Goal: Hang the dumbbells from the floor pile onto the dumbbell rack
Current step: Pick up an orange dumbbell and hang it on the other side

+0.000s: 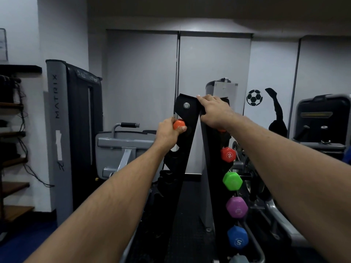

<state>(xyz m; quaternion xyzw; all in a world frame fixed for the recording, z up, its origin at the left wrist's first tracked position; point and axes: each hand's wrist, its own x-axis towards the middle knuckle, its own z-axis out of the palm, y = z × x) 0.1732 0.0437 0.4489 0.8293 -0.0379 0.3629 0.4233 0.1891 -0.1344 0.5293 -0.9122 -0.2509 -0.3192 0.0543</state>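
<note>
A black A-frame dumbbell rack [187,118] stands straight ahead, seen end-on. My left hand [168,132] is shut on an orange dumbbell [178,124] held against the top slot of the rack's left side. My right hand [214,110] grips the top edge of the rack's right side. Down that right side hang an orange dumbbell marked 2 [228,154], a green one [232,181], a purple one [237,207] and a blue one marked 5 [238,237]. The lower left slots look bare. The floor pile is out of view.
A grey Matrix weight machine [57,118] with a padded seat [121,147] stands to the left. Another machine [322,118] stands at the right. A shelf with cables [13,103] lines the far left wall. Dark rubber flooring [188,215] runs between the rack's legs.
</note>
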